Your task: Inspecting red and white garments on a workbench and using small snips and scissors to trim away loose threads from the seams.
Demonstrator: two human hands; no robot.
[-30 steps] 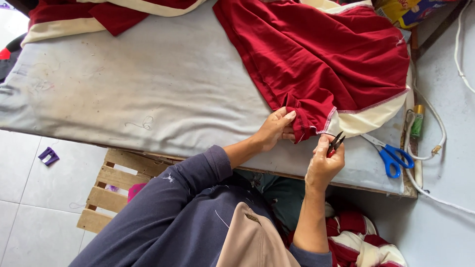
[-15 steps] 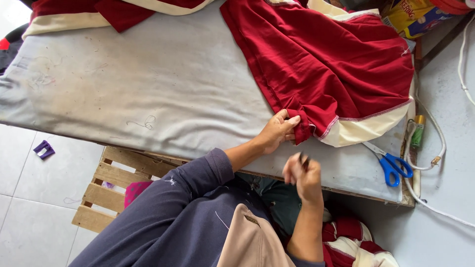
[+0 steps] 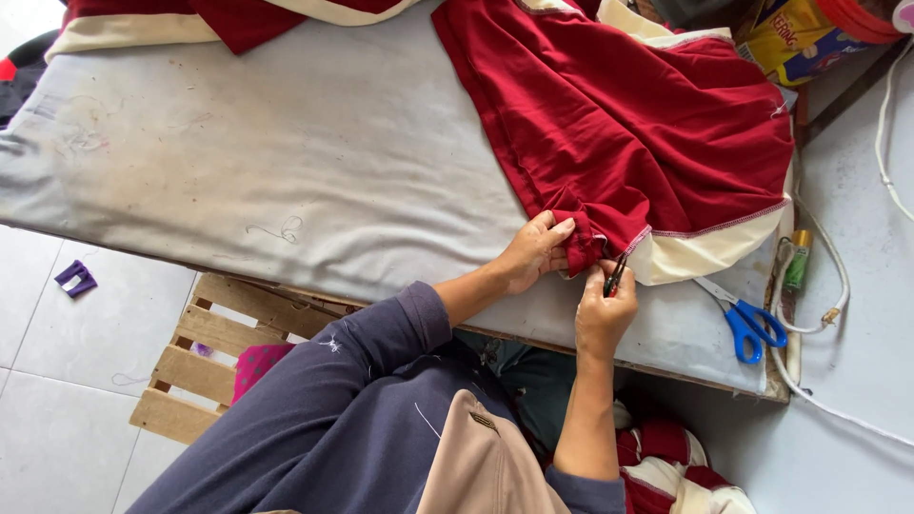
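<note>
**Head view: two hands at the hem of a dark red garment**

- Left hand (image 3: 535, 252): fingers clenched on a bunched fold of the dark red garment (image 3: 628, 124), pinching it at the near edge, just left of the cream band.
- Right hand (image 3: 606, 309): fingers closed around a small dark thread snip (image 3: 614, 276), whose tip points up and meets the garment edge where red cloth joins the cream trim (image 3: 700, 252). The two hands are just beside each other.
- Dark red garment: spread over the right half of the grey padded surface (image 3: 286, 162), running from the far edge down to the near edge, with its cream trim lying at the lower right corner of the cloth.
- Blue-handled scissors (image 3: 747, 319): lying flat on the surface to the right of the right hand, near the cream trim, untouched.
- Second red and cream cloth (image 3: 219, 19): at the far left edge of the surface, well apart from the hands.
- White cord (image 3: 838, 286): looping along the right end of the surface, beside the scissors.
- Wooden pallet (image 3: 205, 352): on the tiled floor beneath the near edge of the surface, left of the person's dark blue sleeve (image 3: 381, 333).
- Purple scrap (image 3: 76, 278): on the floor tiles, left of the pallet.
</note>
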